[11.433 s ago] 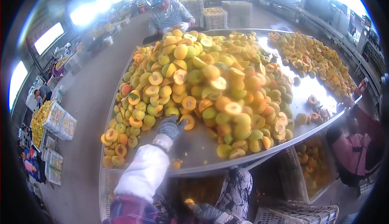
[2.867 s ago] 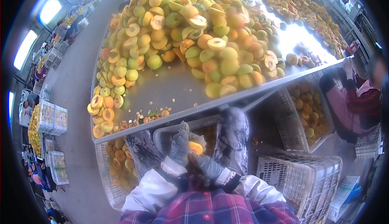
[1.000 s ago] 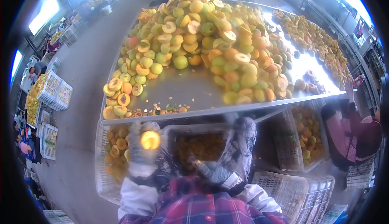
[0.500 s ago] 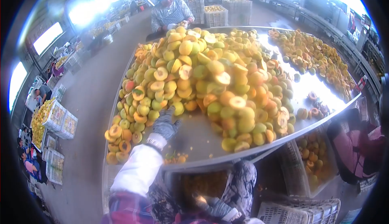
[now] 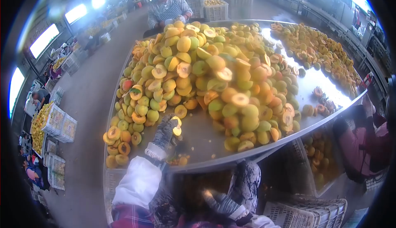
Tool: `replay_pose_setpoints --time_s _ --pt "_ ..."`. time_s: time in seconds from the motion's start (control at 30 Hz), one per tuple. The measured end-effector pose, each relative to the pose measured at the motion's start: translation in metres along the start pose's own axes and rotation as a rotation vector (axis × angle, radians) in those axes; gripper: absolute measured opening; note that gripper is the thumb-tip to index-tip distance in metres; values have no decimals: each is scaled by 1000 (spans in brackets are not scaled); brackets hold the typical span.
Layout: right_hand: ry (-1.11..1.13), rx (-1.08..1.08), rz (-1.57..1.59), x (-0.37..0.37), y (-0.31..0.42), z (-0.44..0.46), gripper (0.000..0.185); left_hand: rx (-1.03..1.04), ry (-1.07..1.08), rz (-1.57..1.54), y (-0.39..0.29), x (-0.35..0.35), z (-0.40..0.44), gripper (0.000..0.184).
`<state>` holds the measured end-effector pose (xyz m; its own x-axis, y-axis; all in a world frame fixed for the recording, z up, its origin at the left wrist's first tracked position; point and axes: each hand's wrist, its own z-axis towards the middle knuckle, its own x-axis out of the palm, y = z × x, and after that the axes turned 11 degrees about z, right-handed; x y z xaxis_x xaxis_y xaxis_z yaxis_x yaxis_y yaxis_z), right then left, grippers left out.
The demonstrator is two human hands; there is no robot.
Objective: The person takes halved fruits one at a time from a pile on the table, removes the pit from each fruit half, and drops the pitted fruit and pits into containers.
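My left hand (image 5: 165, 131), in a grey glove, is closed around a yellow peach half (image 5: 177, 126) at the near left of the metal table (image 5: 198, 141). The peach half's pale cut edge faces right. Just beyond it rises a large heap of halved peaches (image 5: 183, 69), some with cut faces and pits showing. Low over my lap, under the table's front edge, is my right hand (image 5: 222, 205), also gloved. Its fingers point up and left, but they are dark and blurred, and whether they hold anything is unclear.
Small scraps (image 5: 179, 160) lie by the table's near edge. More peach halves (image 5: 317, 52) cover the far right. A crate of fruit (image 5: 317, 162) and a white crate (image 5: 305, 213) stand below right. One person (image 5: 167, 7) works opposite; another person (image 5: 365, 145) sits at right.
My left hand has drawn back slightly from the heap and closed on a peach half. My right hand has risen a little. The whole view has shifted slightly.
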<state>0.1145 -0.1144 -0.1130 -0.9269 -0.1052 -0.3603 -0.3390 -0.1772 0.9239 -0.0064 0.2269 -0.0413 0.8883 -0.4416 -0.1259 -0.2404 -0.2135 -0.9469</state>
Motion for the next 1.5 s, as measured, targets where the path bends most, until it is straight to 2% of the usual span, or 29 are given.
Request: replay_pose_setpoints --time_s 0.03,0.07,0.1,0.13,0.17,0.23,0.3,0.33,0.37,0.4,0.43,0.47,0.57,0.6,0.67,0.73,0.8,0.83,0.9,0.97,1.0,1.07,1.1,1.17,1.33,1.37,1.43,1.47,1.5 --pt "-7 -39 -176 -9 11 8 37 -11 -3 3 -6 5 -31 39" --pt "-2 -36 -169 -17 28 18 37 -20 16 -268 -13 13 -62 38" --pt "-49 150 122 -25 48 30 36 -26 35 -538 -12 16 -84 39" --pt "-95 339 412 -26 62 36 36 -27 70 -483 -6 12 -99 45" --pt "-91 348 418 -20 61 37 36 -38 67 -484 1 15 -114 45" --pt "-265 128 568 -6 51 41 35 -85 -23 -603 5 28 -143 48" --pt "-246 70 487 -3 59 43 34 -94 -5 -695 57 21 -136 52" --pt "-223 1 397 -5 63 45 33 -100 88 -711 100 11 -124 52" --pt "-226 10 397 -8 69 49 33 -105 181 -728 97 14 -130 52" --pt "-171 40 173 -12 76 53 36 -50 73 -609 99 22 -143 50" --pt "-114 67 -51 -13 81 54 41 29 -28 -445 67 38 -166 48" --pt "-160 -38 -94 -6 68 54 42 111 -101 -270 48 49 -184 47" --pt "-128 -54 -310 -10 82 51 44 428 -273 377 11 61 -219 42" --pt "-128 -53 -312 -10 81 52 44 534 -328 589 -3 62 -232 40" --pt "-28 168 -79 -6 76 55 44 711 -419 917 -26 67 -256 38" --pt "-71 229 -72 -1 71 55 40 813 -475 1078 -37 73 -265 35" --pt "-117 299 -56 1 72 50 43 736 -449 1140 -28 72 -262 33" --pt "-126 210 -47 -2 80 46 45 660 -427 1198 -25 71 -262 32" --pt "-141 126 -38 -9 81 45 47 697 -391 1222 -26 69 -268 31" --pt "7 294 112 -14 75 47 49 734 -350 1247 -20 67 -268 30" --pt "2 300 117 -14 70 43 49 662 -442 1112 -10 68 -263 27" --pt "-109 -5 -173 -12 64 34 54 509 -611 837 15 69 -249 23" --pt "-112 3 -171 -14 62 35 54 429 -690 696 25 69 -243 22" --pt "44 487 155 -24 64 43 60 345 -758 554 26 70 -238 23" --pt "206 532 262 -51 72 44 67 271 264 595 8 57 -234 32" --pt "277 524 270 -57 73 42 68 264 268 594 27 51 -223 32" --pt "274 522 328 -66 77 40 65 409 465 553 105 38 -174 21" --pt "296 612 375 -69 81 41 61 483 559 528 123 37 -164 15" --pt "317 699 420 -70 83 42 57 484 555 526 107 38 -169 15"
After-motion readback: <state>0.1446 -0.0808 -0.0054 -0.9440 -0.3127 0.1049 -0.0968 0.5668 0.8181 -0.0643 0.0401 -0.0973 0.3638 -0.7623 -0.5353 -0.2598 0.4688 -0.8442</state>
